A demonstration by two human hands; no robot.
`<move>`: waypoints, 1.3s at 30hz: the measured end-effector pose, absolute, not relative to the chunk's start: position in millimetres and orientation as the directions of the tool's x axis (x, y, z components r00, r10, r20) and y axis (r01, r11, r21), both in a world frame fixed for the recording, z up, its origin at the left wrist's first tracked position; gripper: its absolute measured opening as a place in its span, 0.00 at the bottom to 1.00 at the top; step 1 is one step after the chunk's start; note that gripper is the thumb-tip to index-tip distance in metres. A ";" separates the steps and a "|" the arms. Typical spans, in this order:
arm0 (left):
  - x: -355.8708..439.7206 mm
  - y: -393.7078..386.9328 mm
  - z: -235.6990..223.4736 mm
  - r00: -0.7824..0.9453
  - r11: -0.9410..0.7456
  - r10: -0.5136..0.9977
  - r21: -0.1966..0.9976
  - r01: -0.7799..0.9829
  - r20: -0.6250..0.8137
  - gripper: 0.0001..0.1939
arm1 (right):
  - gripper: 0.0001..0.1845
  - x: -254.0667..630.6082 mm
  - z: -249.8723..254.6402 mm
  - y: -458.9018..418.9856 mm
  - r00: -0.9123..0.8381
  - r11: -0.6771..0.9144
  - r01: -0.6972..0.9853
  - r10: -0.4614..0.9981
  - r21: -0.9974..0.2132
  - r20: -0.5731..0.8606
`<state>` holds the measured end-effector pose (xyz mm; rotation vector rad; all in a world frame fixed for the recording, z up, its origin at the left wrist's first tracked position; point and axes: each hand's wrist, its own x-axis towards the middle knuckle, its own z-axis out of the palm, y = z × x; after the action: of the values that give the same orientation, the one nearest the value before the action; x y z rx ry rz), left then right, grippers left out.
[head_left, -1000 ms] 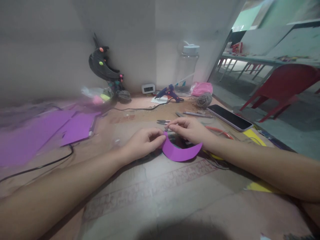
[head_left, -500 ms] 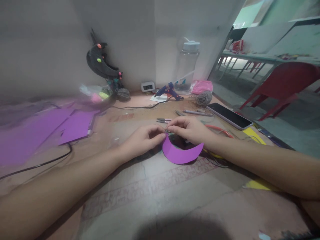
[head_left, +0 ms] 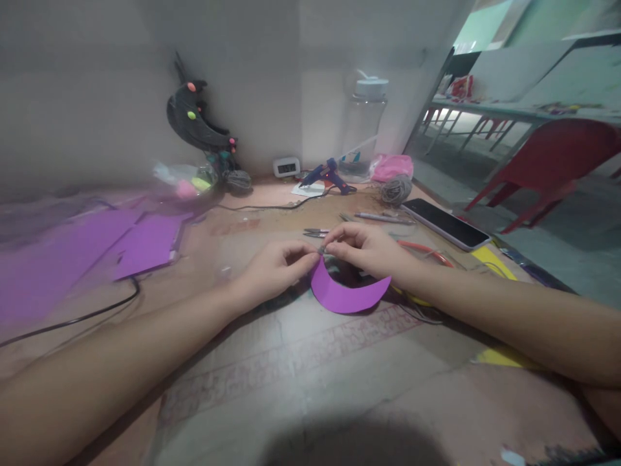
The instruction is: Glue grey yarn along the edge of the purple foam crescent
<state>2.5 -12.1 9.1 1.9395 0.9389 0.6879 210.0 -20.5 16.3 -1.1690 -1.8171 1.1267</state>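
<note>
A purple crescent cut from paper or foam sheet (head_left: 349, 299) hangs from its upper left tip, just over the tabletop. My left hand (head_left: 286, 264) pinches that tip between thumb and forefinger. Right beside it my right hand (head_left: 366, 249) is closed in a pinch, its fingertips at a small greyish bit by the same tip; what that bit is I cannot make out. The crescent's right tip lies near my right wrist. Just beyond the fingertips are small snips (head_left: 315, 232), partly covered by my right hand.
At the back stand a glue gun (head_left: 327, 175), a small digital clock (head_left: 286, 167), a clear bottle (head_left: 366, 126) and grey yarn (head_left: 396, 189). A phone (head_left: 445, 223) lies right. Purple sheets (head_left: 145, 246) lie left. A dark crescent ornament (head_left: 191, 120) leans against the wall.
The purple crescent has shifted slightly left and up, swinging a little under the fingertips. Both hands stay in their pinch at its tip.
</note>
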 end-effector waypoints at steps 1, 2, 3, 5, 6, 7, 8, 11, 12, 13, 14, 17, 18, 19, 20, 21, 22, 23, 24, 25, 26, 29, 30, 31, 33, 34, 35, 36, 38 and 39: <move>2.4 -11.9 8.7 0.556 -0.348 0.824 0.872 0.344 0.109 0.15 | 0.17 210.1 16.3 -20.4 -0.363 0.211 0.318 0.928 -0.924 0.087; 2.2 -11.5 8.2 0.550 -0.346 0.828 0.874 0.341 0.113 0.15 | 0.17 210.2 16.5 -20.3 -0.369 0.214 0.312 0.925 -0.926 0.090; 2.0 -11.1 7.7 0.545 -0.352 0.829 0.872 0.339 0.122 0.15 | 0.17 210.3 16.8 -19.9 -0.370 0.225 0.314 0.924 -0.922 0.100; 1.6 -10.0 6.6 0.540 -0.376 0.828 0.863 0.338 0.149 0.15 | 0.14 210.5 17.5 -19.0 -0.363 0.259 0.335 0.923 -0.906 0.129; 1.3 -9.5 6.1 0.540 -0.387 0.826 0.858 0.338 0.160 0.15 | 0.13 210.5 17.7 -18.4 -0.355 0.269 0.349 0.924 -0.898 0.139; 1.0 -9.1 5.7 0.541 -0.397 0.824 0.854 0.338 0.169 0.15 | 0.13 210.6 17.8 -17.8 -0.347 0.270 0.361 0.927 -0.893 0.141; 0.7 -8.9 5.4 0.542 -0.403 0.822 0.851 0.338 0.174 0.15 | 0.13 210.8 17.7 -17.3 -0.337 0.264 0.370 0.932 -0.891 0.136; 0.0 -9.0 5.3 0.538 -0.421 0.820 0.844 0.333 0.196 0.15 | 0.15 211.1 16.5 -16.5 -0.319 0.231 0.372 0.941 -0.899 0.110; -0.1 -9.3 5.6 0.535 -0.426 0.820 0.842 0.332 0.204 0.15 | 0.16 211.1 16.0 -16.6 -0.321 0.224 0.365 0.941 -0.904 0.103; -0.1 -9.6 5.9 0.532 -0.429 0.820 0.841 0.330 0.210 0.15 | 0.16 211.0 15.5 -16.7 -0.324 0.217 0.357 0.941 -0.909 0.098; -0.1 -9.9 6.3 0.530 -0.429 0.821 0.840 0.331 0.211 0.15 | 0.17 210.9 15.2 -16.9 -0.327 0.210 0.348 0.940 -0.914 0.092; 0.1 -10.7 6.9 0.530 -0.422 0.823 0.843 0.333 0.203 0.15 | 0.17 210.2 15.0 -17.0 -0.334 0.181 0.325 0.940 -0.928 0.066; 0.2 -10.8 6.9 0.530 -0.421 0.824 0.844 0.333 0.201 0.15 | 0.17 209.8 15.2 -16.9 -0.334 0.172 0.322 0.941 -0.931 0.059; 0.3 -10.8 6.8 0.531 -0.420 0.823 0.845 0.332 0.201 0.15 | 0.17 209.5 15.6 -16.7 -0.334 0.167 0.322 0.941 -0.932 0.053; 0.3 -10.8 6.8 0.532 -0.421 0.822 0.845 0.330 0.201 0.15 | 0.17 209.1 16.1 -16.5 -0.335 0.168 0.324 0.941 -0.931 0.053; 0.3 -10.8 6.7 0.535 -0.421 0.821 0.845 0.330 0.201 0.15 | 0.16 208.8 16.5 -16.3 -0.332 0.176 0.327 0.941 -0.929 0.061; 0.2 -10.8 6.7 0.536 -0.422 0.820 0.845 0.330 0.200 0.15 | 0.16 208.5 16.9 -16.1 -0.330 0.187 0.331 0.941 -0.925 0.073; 0.1 -10.8 6.8 0.538 -0.423 0.819 0.844 0.331 0.200 0.15 | 0.16 208.3 17.1 -16.0 -0.327 0.199 0.336 0.941 -0.921 0.084; 0.0 -10.7 6.9 0.538 -0.425 0.819 0.842 0.333 0.201 0.15 | 0.15 208.2 17.1 -15.9 -0.324 0.207 0.340 0.942 -0.917 0.093; -0.1 -10.7 6.9 0.538 -0.429 0.818 0.839 0.336 0.203 0.15 | 0.15 208.1 16.8 -15.9 -0.323 0.210 0.343 0.942 -0.916 0.095; -0.2 -10.7 6.9 0.536 -0.432 0.819 0.836 0.339 0.206 0.15 | 0.15 208.2 16.3 -15.8 -0.322 0.208 0.344 0.942 -0.916 0.093; -0.5 -10.6 6.3 0.529 -0.434 0.822 0.834 0.341 0.212 0.15 | 0.15 208.8 14.0 -15.5 -0.330 0.195 0.332 0.941 -0.923 0.080; -0.5 -10.6 6.0 0.527 -0.432 0.823 0.836 0.339 0.212 0.15 | 0.15 209.1 13.3 -15.4 -0.335 0.193 0.326 0.939 -0.925 0.077; -0.5 -10.6 5.6 0.527 -0.431 0.823 0.837 0.336 0.212 0.15 | 0.15 209.3 12.7 -15.3 -0.339 0.192 0.322 0.938 -0.927 0.077; -0.4 -10.5 5.2 0.526 -0.431 0.823 0.839 0.332 0.215 0.15 | 0.15 209.7 11.9 -14.9 -0.344 0.192 0.325 0.936 -0.926 0.073; -0.3 -10.5 5.2 0.527 -0.431 0.822 0.839 0.331 0.215 0.15 | 0.15 209.8 11.6 -14.8 -0.348 0.192 0.331 0.935 -0.924 0.069; -0.2 -10.5 5.4 0.528 -0.429 0.822 0.841 0.329 0.213 0.14 | 0.15 209.8 11.4 -14.6 -0.353 0.193 0.336 0.933 -0.922 0.067; -0.1 -10.5 5.8 0.528 -0.426 0.823 0.843 0.329 0.210 0.14 | 0.15 209.9 11.3 -14.5 -0.358 0.195 0.337 0.931 -0.921 0.066; 0.3 -10.7 6.9 0.531 -0.414 0.824 0.848 0.330 0.196 0.14 | 0.15 210.2 11.6 -14.6 -0.368 0.199 0.324 0.927 -0.925 0.070; 0.5 -10.8 7.5 0.531 -0.410 0.825 0.850 0.331 0.192 0.14 | 0.15 210.5 12.2 -14.8 -0.369 0.200 0.310 0.926 -0.930 0.076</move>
<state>0.5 -10.8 7.5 1.9759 0.9388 0.7890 210.5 -14.8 12.2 -1.1565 -1.8056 1.1691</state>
